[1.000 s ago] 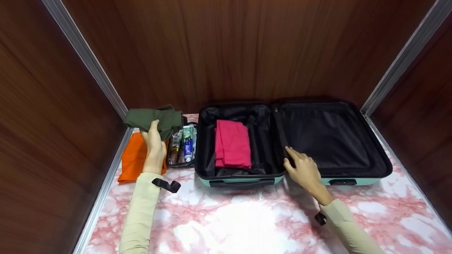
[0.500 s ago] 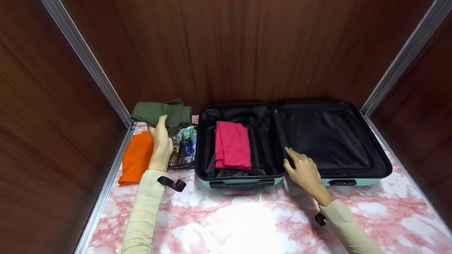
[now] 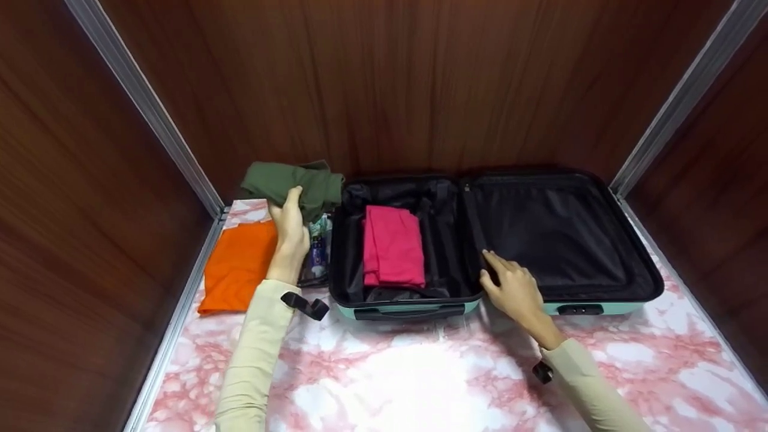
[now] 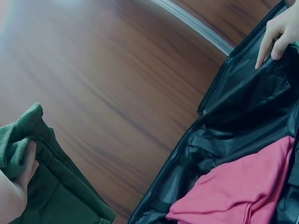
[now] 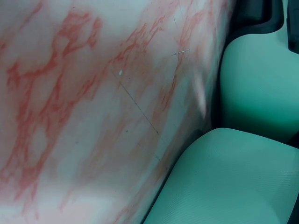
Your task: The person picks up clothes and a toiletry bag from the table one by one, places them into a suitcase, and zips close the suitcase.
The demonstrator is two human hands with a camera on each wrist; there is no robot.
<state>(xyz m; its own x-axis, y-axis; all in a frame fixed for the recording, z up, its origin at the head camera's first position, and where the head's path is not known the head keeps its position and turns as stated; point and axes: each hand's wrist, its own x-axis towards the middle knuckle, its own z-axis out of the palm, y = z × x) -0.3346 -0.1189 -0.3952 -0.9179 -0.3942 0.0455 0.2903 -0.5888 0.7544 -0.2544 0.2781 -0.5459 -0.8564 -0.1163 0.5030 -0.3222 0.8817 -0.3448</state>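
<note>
My left hand (image 3: 290, 231) grips a folded dark green garment (image 3: 270, 180), with the thumb lying over its near side. It is held up just left of the open suitcase (image 3: 408, 300), partly over a clear toiletry bag (image 3: 318, 252). In the left wrist view the green garment (image 4: 60, 186) hangs folded from curled fingers. A folded pink garment (image 3: 393, 246) lies in the suitcase's left half. My right hand (image 3: 515, 294) rests at the near edge where the two halves meet, fingers loosely extended on the black lining. The right wrist view shows only the turquoise shell (image 5: 233, 182) and tabletop, no hand.
An orange folded cloth (image 3: 237, 267) lies left of the toiletry bag on the pink-and-white marbled surface (image 3: 390, 372). Brown wood-look panels (image 3: 396, 90) rise behind and on both sides. The suitcase's right half (image 3: 558, 234) lies flat with black lining.
My left hand has carried the green garment right and away from me, towards the suitcase, uncovering more of the orange cloth and covering more of the toiletry bag. The right hand stays in place.
</note>
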